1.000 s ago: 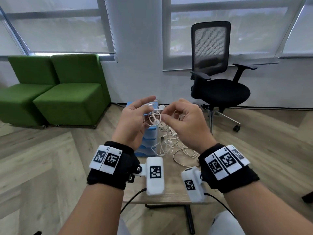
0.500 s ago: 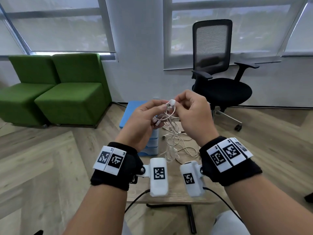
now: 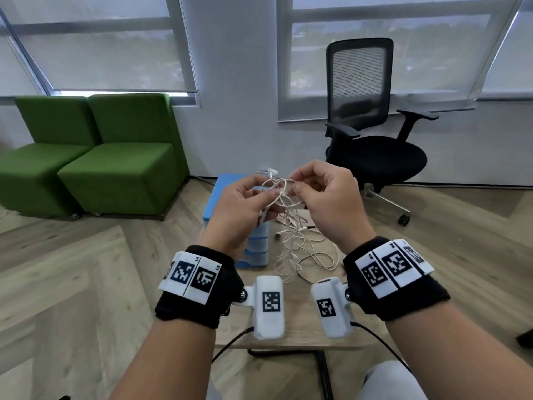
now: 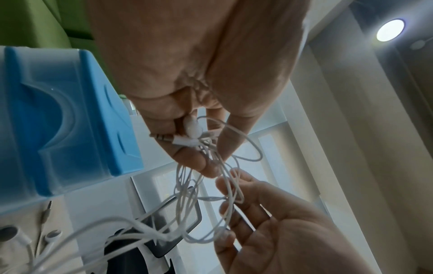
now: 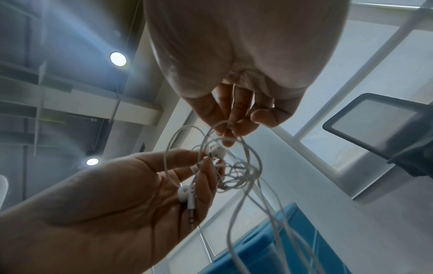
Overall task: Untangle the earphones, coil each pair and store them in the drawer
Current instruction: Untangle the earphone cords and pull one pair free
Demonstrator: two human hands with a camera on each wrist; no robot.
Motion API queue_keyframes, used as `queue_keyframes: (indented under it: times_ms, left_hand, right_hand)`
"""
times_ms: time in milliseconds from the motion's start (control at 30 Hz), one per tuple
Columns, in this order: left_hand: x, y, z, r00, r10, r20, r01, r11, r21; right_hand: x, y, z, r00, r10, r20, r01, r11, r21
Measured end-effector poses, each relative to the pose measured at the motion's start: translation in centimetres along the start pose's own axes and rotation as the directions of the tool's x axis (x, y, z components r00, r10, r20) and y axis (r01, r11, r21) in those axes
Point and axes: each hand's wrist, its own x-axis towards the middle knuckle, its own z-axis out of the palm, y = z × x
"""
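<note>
A knot of white earphone cables (image 3: 278,187) is held up between both hands above the small wooden table (image 3: 300,330). My left hand (image 3: 245,209) pinches an earbud, a plug (image 4: 185,141) and several cable loops between thumb and fingers. My right hand (image 3: 323,197) pinches one cable loop (image 5: 227,126) at the top of the knot. From the knot, strands hang down to a loose heap of earphones (image 3: 300,249) on the table. The blue drawer unit (image 3: 253,249) stands on the table under my left hand, mostly hidden by it.
A black office chair (image 3: 372,145) stands behind the table to the right. Two green armchairs (image 3: 95,157) sit at the left by the window wall. Wood floor surrounds the table.
Both hands stay raised with the knot. The left fingers have shifted their pinch, the loops have spread wider between the hands, and an earbud now sticks out above the left fingers.
</note>
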Motion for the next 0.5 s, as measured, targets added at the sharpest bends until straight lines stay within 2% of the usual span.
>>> queue_keyframes:
  times_ms: [167,233,400,500]
  left_hand:
    - [-0.43,-0.30,-0.08,0.999,0.036,0.011,-0.036,0.998,0.060]
    - [-0.50,-0.38,0.11,0.999,0.030,0.023,-0.032,0.997,0.063]
    - [-0.44,-0.52,0.27,0.999,-0.003,0.041,-0.002,0.994,0.105]
    - [-0.32,-0.77,-0.28,1.000,-0.020,0.018,0.017,0.993,0.119]
  right_hand:
    - [0.05,0.11,-0.10,0.993,-0.030,0.114,0.039,0.996,-0.075]
    - [0.08,0.21,-0.08,0.993,-0.021,0.117,0.031,0.995,-0.090]
    - [0.22,0.22,-0.06,1.000,0.019,-0.021,-0.022,0.992,-0.121]
    - [0.51,0.45,-0.36,0.993,0.074,-0.090,-0.080,0.995,-0.055]
